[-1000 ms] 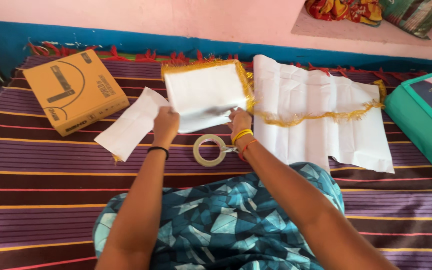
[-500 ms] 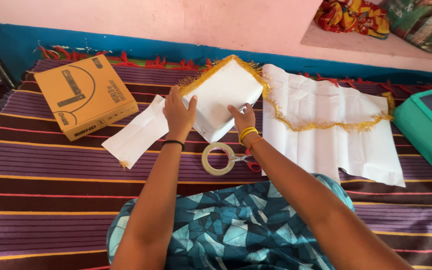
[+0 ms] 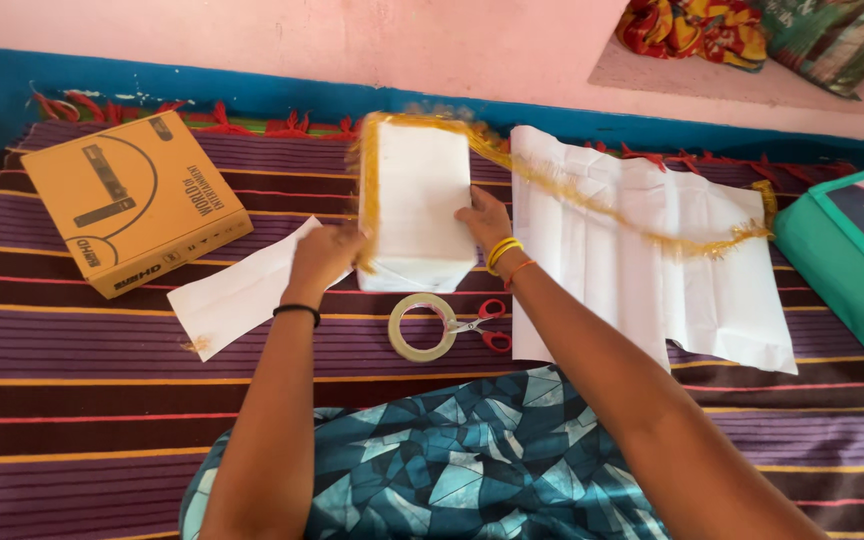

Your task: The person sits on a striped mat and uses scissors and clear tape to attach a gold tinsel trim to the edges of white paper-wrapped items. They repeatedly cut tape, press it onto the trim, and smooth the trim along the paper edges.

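Both hands grip one thing: a white wrapped box (image 3: 417, 205), stood on its near end on the striped purple mat (image 3: 102, 350), tilted slightly, blurred by motion. Left hand (image 3: 324, 258) is closed on the box's lower left edge; right hand (image 3: 484, 218) presses flat-fingered against its right side, thumb hidden, so how far it wraps round cannot be told. A strand of gold tinsel (image 3: 592, 195) runs up the left edge of the box, over its far top, and trails off right across a large creased white paper sheet (image 3: 652, 260) lying flat on the mat. Just near the box lie a roll of clear tape (image 3: 422, 327) and red-handled scissors (image 3: 484, 325), touching each other. A smaller white paper piece (image 3: 242, 295) lies left of the box, partly under the left wrist. Further left, an orange cardboard box (image 3: 132, 200) sits apart; a teal package (image 3: 847, 250) is at the right edge. Judgement: the step in hand looks like laying the tinsel round the wrapped box as trim. The next move likely calls for one hand to pin the strand in place while the other frees itself for the tape, without letting the upright box tip.
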